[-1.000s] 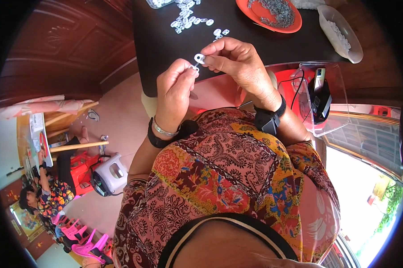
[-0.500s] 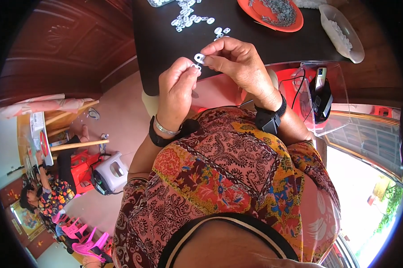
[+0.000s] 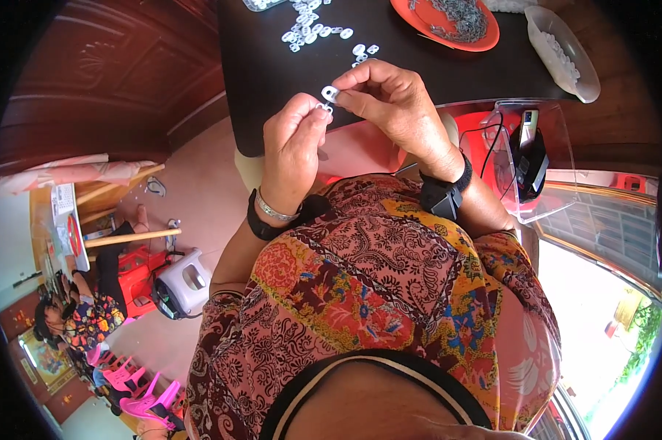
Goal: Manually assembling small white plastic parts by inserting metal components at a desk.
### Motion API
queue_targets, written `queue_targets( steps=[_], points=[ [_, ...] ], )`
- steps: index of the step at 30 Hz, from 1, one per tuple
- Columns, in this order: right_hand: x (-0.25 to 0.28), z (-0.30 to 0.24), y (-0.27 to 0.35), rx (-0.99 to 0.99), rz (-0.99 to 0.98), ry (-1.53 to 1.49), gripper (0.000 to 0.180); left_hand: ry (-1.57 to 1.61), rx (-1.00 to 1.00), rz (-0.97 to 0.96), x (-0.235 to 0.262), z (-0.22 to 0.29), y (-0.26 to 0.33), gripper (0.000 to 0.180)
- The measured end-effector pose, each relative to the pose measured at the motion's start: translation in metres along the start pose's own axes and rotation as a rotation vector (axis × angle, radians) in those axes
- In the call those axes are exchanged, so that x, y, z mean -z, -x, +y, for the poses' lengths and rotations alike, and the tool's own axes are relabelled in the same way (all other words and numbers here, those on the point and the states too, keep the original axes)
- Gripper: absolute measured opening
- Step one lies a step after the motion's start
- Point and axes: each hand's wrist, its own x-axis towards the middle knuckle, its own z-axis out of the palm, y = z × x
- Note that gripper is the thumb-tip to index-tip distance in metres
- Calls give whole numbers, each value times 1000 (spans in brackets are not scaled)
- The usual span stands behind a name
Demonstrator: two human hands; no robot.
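Observation:
Above the near edge of the dark table, both my hands are closed in pinches close together. Between thumb and forefinger, my right hand [image 3: 382, 95] grips a small white plastic piece [image 3: 329, 92] with a hole in it. My left hand [image 3: 296, 136] pinches another small white looped piece [image 3: 324, 110], mostly covered by the fingertips. The two pieces are almost touching; whether they are joined I cannot tell. More white oval pieces [image 3: 318, 29] lie loose on the table just beyond my hands.
The dark table [image 3: 261, 73] also bears an orange plate [image 3: 423, 31] of small metal parts and a translucent tray [image 3: 587, 84] of white pieces. A clear box [image 3: 558, 147] with a phone [image 3: 527, 128] stands at the right. At the left are a grey-white appliance [image 3: 184, 286] and a seated person [image 3: 89, 315].
Both hands have shifted very slightly, keeping their pinches on the white pieces. The seated person's arm at the left has moved a little.

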Motion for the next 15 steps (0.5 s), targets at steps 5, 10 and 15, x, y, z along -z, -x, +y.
queue_targets(
  steps=[5, 10, 15],
  points=[
    [0, 0, 1, -10, 20, -78, 14, 7, 4, 4, 0, 1, 0, 17],
    [1, -1, 0, -3, 10, -44, 14, 18, 26, -1, 1, 1, -1, 17],
    [-1, -2, -1, 2, 4, -41, 14, 31, 43, 9, 0, 3, -1, 16]
  ],
)
